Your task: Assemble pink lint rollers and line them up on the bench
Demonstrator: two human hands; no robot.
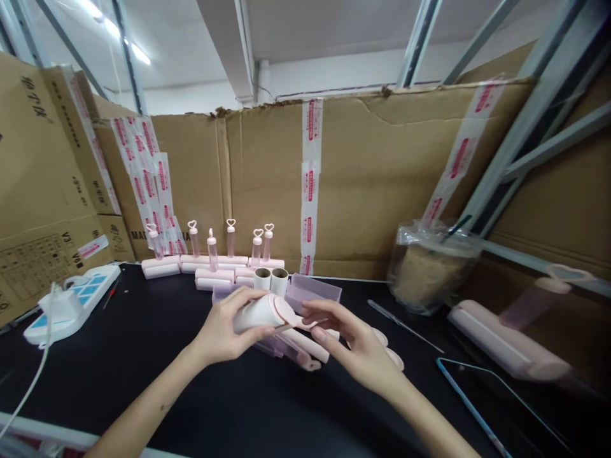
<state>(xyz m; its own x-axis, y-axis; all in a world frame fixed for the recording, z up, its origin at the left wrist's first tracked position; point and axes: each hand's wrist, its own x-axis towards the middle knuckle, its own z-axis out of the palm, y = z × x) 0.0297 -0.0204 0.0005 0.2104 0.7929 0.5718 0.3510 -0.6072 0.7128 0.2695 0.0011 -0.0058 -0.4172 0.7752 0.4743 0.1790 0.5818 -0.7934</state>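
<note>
My left hand is wrapped round a white lint-roller cylinder with a pale pink round end, tilted to the right. At that end, my right hand has its thumb and fingertips around a thin pale pink piece; its exact shape is partly hidden. Below both hands lie a white-pink roller part and translucent lilac pieces. Just behind stand two white tubes with brown paper cores. Round pink caps lie beside my right hand, partly covered by it.
Several pink rollers with upright heart-topped handles line the back; a larger-looking one lies at right. Around the black table are a power strip, a lilac tray, a screwdriver, a bagged drink cup and a blue-edged phone.
</note>
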